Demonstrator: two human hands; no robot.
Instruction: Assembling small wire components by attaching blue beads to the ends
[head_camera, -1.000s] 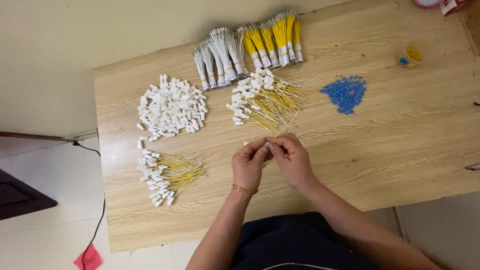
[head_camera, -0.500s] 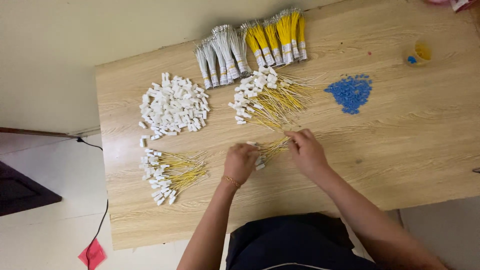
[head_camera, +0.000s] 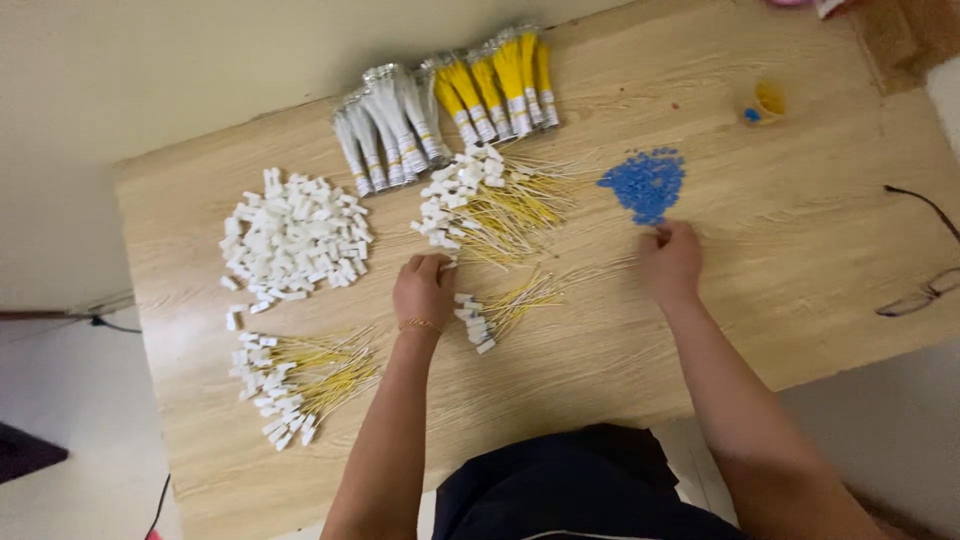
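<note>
Left hand (head_camera: 424, 288) curled, fingertips on the near edge of the wire pile (head_camera: 490, 205); whether it grips one, cannot tell. Small wire bunch (head_camera: 500, 310) lies just right of its wrist. Right hand (head_camera: 670, 262) loosely closed, fingertips at blue beads (head_camera: 645, 185) just beyond it. Both on counter (head_camera: 800, 250).

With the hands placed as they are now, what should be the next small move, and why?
Probably the right hand should pinch one blue piece from the blue pile, since its fingertips already touch the pile's near edge. The left hand rests at the wire pile, so it likely takes a wire there. Whether either hand grips anything cannot be told.
</note>
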